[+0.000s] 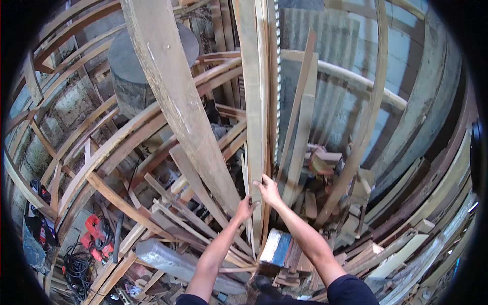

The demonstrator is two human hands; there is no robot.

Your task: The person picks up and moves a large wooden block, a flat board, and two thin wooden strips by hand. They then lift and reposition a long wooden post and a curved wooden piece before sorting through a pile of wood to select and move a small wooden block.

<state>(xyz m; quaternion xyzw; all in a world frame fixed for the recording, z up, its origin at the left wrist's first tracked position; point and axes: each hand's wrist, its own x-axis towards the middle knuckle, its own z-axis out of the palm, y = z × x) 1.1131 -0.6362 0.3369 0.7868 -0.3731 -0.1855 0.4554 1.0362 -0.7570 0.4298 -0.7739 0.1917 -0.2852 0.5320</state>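
Several long boards (252, 101) stand upright, close together, in the centre. My left hand (245, 208) is at their left edge, low down, with its fingers closed around something small and dark that I cannot make out. Slightly higher, my right hand (269, 190) grips the edge of an upright board, with thumb and fingers against the wood. A wide plank (178, 91) leans to the left of these boards, its lower end near my left hand. Thin strips (246, 168) stand just left of the boards.
A wooden rack (122, 133) and a dark drum (129, 71) are on the left. Red power tools (96, 236) and a black cable (76, 269) lie lower left. A blue-and-white block (275, 247) sits below my hands. Stacked planks (406, 244) line the right.
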